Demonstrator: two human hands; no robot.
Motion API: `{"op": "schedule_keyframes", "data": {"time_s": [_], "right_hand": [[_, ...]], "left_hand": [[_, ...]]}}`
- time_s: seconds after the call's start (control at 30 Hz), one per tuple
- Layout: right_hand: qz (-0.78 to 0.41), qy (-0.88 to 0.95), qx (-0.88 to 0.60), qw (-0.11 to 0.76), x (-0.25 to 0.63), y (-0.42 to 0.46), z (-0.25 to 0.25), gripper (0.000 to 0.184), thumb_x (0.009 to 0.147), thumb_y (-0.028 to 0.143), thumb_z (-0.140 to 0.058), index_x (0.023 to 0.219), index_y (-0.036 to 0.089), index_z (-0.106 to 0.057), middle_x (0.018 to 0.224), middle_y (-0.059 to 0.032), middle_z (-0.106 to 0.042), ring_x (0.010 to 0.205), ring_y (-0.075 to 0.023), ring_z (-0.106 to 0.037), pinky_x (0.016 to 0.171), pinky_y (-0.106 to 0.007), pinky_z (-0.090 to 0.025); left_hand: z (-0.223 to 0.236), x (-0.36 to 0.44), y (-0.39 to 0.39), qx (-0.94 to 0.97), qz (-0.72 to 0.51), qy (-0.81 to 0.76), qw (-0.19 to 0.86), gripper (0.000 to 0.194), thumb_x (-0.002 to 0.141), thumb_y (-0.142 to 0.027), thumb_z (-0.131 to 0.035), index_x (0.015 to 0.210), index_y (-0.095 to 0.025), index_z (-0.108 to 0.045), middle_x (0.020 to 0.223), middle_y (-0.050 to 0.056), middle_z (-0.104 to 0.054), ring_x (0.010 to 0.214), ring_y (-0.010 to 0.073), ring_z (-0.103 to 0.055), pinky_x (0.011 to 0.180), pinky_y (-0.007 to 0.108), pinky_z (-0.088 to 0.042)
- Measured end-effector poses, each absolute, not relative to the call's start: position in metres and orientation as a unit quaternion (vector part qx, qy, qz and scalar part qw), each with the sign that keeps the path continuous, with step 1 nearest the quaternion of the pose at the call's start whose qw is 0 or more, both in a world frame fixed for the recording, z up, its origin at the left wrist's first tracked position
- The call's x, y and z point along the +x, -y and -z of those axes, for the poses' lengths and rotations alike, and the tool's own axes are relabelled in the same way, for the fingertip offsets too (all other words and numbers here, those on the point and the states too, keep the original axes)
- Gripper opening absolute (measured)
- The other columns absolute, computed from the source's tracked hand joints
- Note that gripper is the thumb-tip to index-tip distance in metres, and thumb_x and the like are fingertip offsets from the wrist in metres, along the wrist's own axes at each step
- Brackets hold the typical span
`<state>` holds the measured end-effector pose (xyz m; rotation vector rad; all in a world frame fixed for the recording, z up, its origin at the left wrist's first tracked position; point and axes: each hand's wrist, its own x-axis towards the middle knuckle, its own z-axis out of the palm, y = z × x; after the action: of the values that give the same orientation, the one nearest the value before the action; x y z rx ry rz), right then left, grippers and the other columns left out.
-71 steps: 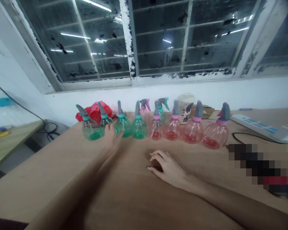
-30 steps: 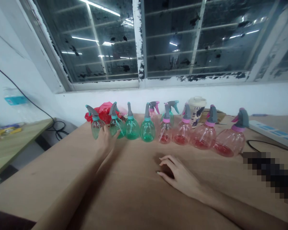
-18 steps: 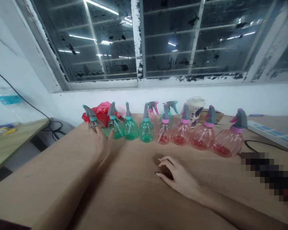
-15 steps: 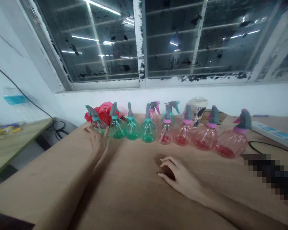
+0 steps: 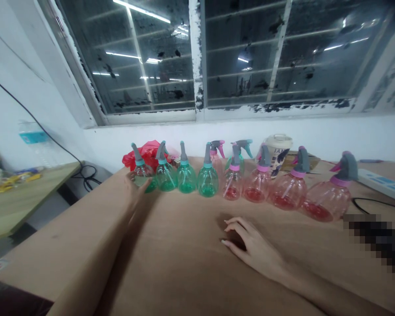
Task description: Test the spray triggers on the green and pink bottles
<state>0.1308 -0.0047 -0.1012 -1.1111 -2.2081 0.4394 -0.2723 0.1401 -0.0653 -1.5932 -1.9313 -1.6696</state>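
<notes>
At the left end of a row of spray bottles stands a green spray bottle (image 5: 149, 183), upright with a grey head. My left hand (image 5: 133, 189) is closed around its lower body, thumb across the front and fingers on the far left side. Beside it are more green bottles, among them one (image 5: 166, 176) just to the right. The row continues with pink spray bottles, such as this one (image 5: 288, 192), each with red liquid at the bottom. My right hand (image 5: 253, 243) rests on the wooden table (image 5: 184, 250) in front of the pink bottles, fingers loosely curved and apart, holding nothing.
Behind the row are a red plastic bag (image 5: 149, 151), two more spray bottles, a paper cup (image 5: 278, 151) and cardboard. A white power strip (image 5: 383, 181) with a black cable lies at the right. Left of the table stands a lower yellowish table (image 5: 26, 206).
My left hand has gone from open fingers beside the leftmost green bottle to a grip on it. That bottle's head has turned from pointing left to facing away. My right hand stays put.
</notes>
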Motion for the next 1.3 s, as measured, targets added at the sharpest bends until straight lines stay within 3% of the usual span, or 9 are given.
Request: {"op": "schedule_keyframes", "data": {"time_s": [0.23, 0.4, 0.53, 0.67, 0.87, 1.03, 1.2, 1.3], "right_hand": [[-0.166, 0.837, -0.418, 0.312, 0.129, 0.005, 0.098, 0.012, 0.087, 0.027, -0.055, 0.097, 0.022, -0.052, 0.111, -0.006, -0.056, 0.105, -0.0215, -0.055, 0.092, -0.04, -0.045], [-0.168, 0.836, -0.419, 0.313, 0.128, 0.005, 0.096, 0.012, 0.087, 0.025, -0.056, 0.096, 0.02, -0.052, 0.11, -0.0071, -0.056, 0.104, -0.0216, -0.055, 0.091, -0.04, -0.046], [-0.165, 0.836, -0.418, 0.316, 0.127, 0.005, 0.095, 0.012, 0.086, 0.022, -0.057, 0.097, 0.019, -0.053, 0.109, -0.0067, -0.056, 0.102, -0.0213, -0.055, 0.091, -0.04, -0.046], [-0.163, 0.836, -0.417, 0.318, 0.127, 0.005, 0.094, 0.012, 0.085, 0.021, -0.057, 0.096, 0.019, -0.053, 0.109, -0.0067, -0.056, 0.103, -0.0212, -0.055, 0.092, -0.04, -0.045], [-0.166, 0.837, -0.412, 0.319, 0.127, 0.004, 0.096, 0.011, 0.085, 0.019, -0.057, 0.095, 0.02, -0.053, 0.11, -0.0067, -0.056, 0.103, -0.0211, -0.055, 0.091, -0.039, -0.046], [-0.164, 0.839, -0.407, 0.323, 0.127, 0.004, 0.098, 0.01, 0.086, 0.021, -0.056, 0.095, 0.02, -0.053, 0.111, -0.0066, -0.055, 0.106, -0.021, -0.055, 0.091, -0.039, -0.046], [-0.155, 0.838, -0.408, 0.327, 0.127, 0.003, 0.097, 0.01, 0.086, 0.023, -0.056, 0.096, 0.021, -0.053, 0.11, -0.0061, -0.056, 0.104, -0.0208, -0.057, 0.09, -0.039, -0.048], [-0.15, 0.84, -0.405, 0.328, 0.127, 0.003, 0.097, 0.01, 0.086, 0.024, -0.055, 0.095, 0.022, -0.053, 0.11, -0.0062, -0.057, 0.105, -0.0214, -0.057, 0.09, -0.04, -0.048]], "left_hand": [[0.047, -0.255, -0.123, -0.505, 0.583, 0.632, 0.08, 0.062, 0.075, -0.041, -0.066, 0.122, -0.012, -0.038, 0.121, 0.015, -0.048, 0.115, 0.0303, -0.049, 0.097, 0.049, -0.041], [0.028, -0.211, -0.096, -0.525, 0.592, 0.605, 0.096, 0.047, 0.085, -0.042, -0.053, 0.118, -0.013, -0.04, 0.111, 0.012, -0.05, 0.096, 0.0234, -0.056, 0.079, 0.039, -0.05], [0.04, -0.151, -0.071, -0.639, 0.52, 0.566, 0.041, 0.039, 0.084, -0.042, -0.053, 0.114, -0.018, -0.045, 0.102, 0.008, -0.054, 0.079, 0.0188, -0.058, 0.062, 0.032, -0.05], [0.064, -0.103, -0.054, -0.739, 0.427, 0.519, -0.03, 0.032, 0.083, -0.036, -0.056, 0.109, -0.02, -0.049, 0.087, 0.001, -0.056, 0.066, 0.0144, -0.056, 0.063, 0.03, -0.05], [0.075, -0.082, -0.056, -0.773, 0.373, 0.508, -0.071, 0.032, 0.088, -0.03, -0.048, 0.116, -0.018, -0.041, 0.087, 0.002, -0.057, 0.068, 0.0145, -0.058, 0.062, 0.028, -0.049], [0.075, -0.072, -0.055, -0.792, 0.356, 0.492, -0.066, 0.028, 0.086, -0.028, -0.048, 0.113, -0.02, -0.045, 0.09, 0.002, -0.056, 0.073, 0.0163, -0.059, 0.063, 0.029, -0.049], [0.074, -0.061, -0.057, -0.791, 0.376, 0.479, -0.052, 0.026, 0.084, -0.024, -0.05, 0.11, -0.021, -0.046, 0.094, 0.004, -0.055, 0.08, 0.0183, -0.06, 0.064, 0.03, -0.051], [0.073, -0.06, -0.059, -0.774, 0.41, 0.482, -0.031, 0.025, 0.086, -0.023, -0.05, 0.11, -0.021, -0.045, 0.102, 0.006, -0.051, 0.092, 0.0201, -0.059, 0.073, 0.034, -0.053]]}}
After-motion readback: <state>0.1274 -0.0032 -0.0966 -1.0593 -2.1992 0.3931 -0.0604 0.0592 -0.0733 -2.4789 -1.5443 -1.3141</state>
